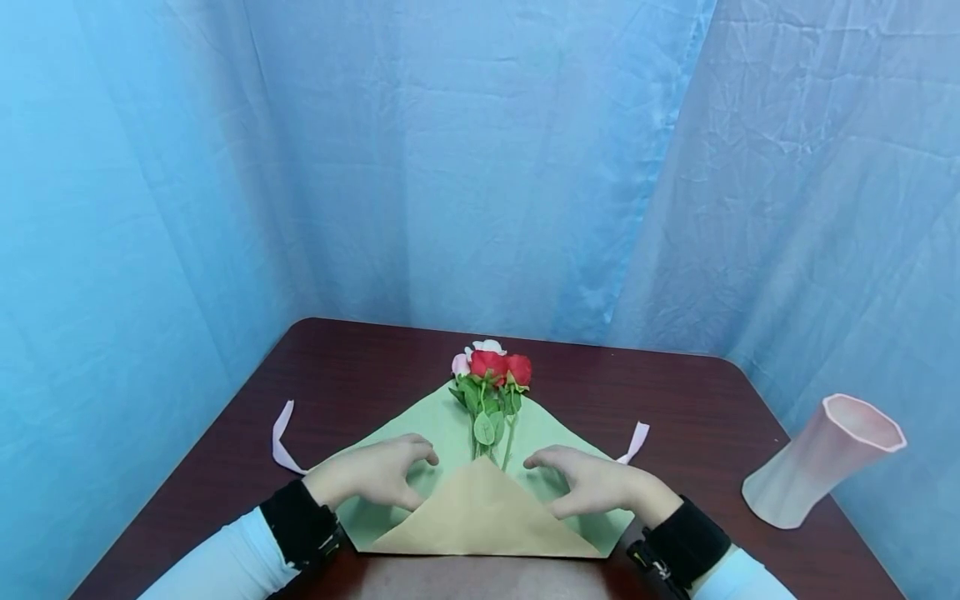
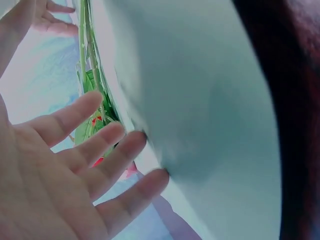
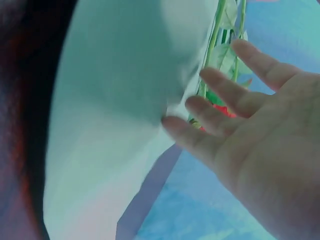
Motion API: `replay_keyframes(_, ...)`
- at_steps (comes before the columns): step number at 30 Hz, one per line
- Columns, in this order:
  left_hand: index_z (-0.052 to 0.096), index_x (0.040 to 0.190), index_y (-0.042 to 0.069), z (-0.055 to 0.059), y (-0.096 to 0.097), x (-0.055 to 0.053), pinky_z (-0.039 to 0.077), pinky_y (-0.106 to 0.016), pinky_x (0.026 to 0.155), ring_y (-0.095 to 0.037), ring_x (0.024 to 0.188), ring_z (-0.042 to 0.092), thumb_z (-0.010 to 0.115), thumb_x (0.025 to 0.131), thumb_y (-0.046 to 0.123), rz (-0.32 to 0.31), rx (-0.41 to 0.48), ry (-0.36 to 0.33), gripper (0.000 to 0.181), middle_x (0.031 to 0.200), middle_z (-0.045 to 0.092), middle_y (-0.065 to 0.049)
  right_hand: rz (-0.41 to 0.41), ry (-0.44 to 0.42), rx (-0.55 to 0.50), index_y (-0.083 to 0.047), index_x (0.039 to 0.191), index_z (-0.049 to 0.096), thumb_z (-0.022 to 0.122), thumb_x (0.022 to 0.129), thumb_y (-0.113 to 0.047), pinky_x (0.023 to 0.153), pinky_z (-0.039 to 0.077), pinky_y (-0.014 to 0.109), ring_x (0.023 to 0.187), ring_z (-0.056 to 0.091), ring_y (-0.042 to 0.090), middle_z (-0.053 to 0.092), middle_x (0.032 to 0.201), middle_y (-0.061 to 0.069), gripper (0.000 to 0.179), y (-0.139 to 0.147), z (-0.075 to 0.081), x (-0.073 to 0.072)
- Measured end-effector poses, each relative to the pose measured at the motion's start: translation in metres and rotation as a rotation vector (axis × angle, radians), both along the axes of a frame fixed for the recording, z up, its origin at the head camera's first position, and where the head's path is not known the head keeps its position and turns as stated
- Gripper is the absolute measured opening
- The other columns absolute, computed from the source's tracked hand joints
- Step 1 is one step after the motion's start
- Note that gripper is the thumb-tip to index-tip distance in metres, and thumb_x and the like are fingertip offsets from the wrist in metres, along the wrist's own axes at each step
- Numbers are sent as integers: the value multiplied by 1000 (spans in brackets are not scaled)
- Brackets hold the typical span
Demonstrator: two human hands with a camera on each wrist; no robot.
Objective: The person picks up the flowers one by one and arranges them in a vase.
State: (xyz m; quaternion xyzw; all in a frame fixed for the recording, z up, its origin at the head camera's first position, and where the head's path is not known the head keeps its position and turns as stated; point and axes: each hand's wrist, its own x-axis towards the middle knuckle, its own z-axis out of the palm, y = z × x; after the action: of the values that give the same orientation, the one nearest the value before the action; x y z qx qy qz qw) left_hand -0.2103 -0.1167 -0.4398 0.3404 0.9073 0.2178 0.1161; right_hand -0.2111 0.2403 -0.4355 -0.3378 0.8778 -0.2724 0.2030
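Note:
A sheet of wrapping paper (image 1: 551, 429) lies pale green side up, its tan near corner (image 1: 483, 517) folded over the lower stems. On it rests a small bunch of roses (image 1: 488, 365), with red, white and pink heads toward the far edge. My left hand (image 1: 386, 471) is at the left of the fold, fingers spread and fingertips (image 2: 156, 180) at the green surface. On the other side, my right hand (image 1: 588, 481) mirrors it, its fingertips (image 3: 172, 125) also at the paper. Neither hand grips anything. The stem ends are hidden under the flap.
A pale ribbon shows beyond the paper, one end (image 1: 281, 437) at the left and another (image 1: 636, 442) at the right; its middle is hidden. A pink and white vase (image 1: 817, 467) stands at the right of the dark wooden table (image 1: 360, 358). Blue curtains (image 1: 480, 167) hang behind.

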Motion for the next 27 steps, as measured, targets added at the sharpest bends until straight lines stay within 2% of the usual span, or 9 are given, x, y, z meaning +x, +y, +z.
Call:
replay_keyframes(4,57,140,2,0,0,5,41,-51,108,-39,139,43,85,75,41,16,-25,-18,81,153,41,-24,15,73,59,-8,147,50,77,83,-43,109,36,58,146,32,36,39,155,16,78,-1,-1,6)
replay_keyframes(9,47,150,5,-1,2,11,38,-55,110,-41,145,34,87,71,47,46,-39,-50,98,160,30,-23,8,73,81,-9,152,45,81,79,-48,108,31,66,148,22,45,28,161,23,90,-1,-3,11)
replay_keyframes(17,49,151,9,-6,6,16,34,-62,110,-42,143,36,89,65,57,53,-122,17,106,160,33,-20,-41,83,176,-14,157,39,82,72,-64,109,22,73,150,14,46,23,164,19,108,-5,-7,15)
replay_keyframes(21,49,151,10,-9,8,18,30,-69,108,-41,143,35,90,62,61,67,-145,19,110,160,34,-19,-70,78,219,-15,159,36,83,69,-67,105,18,80,152,11,44,20,166,17,114,-7,-9,18)
replay_keyframes(27,48,151,10,-14,11,19,28,-73,106,-38,146,31,90,60,61,77,-184,13,112,161,33,-16,-87,89,262,-16,159,35,85,66,-67,101,18,83,152,12,44,19,166,16,118,-10,-10,20)
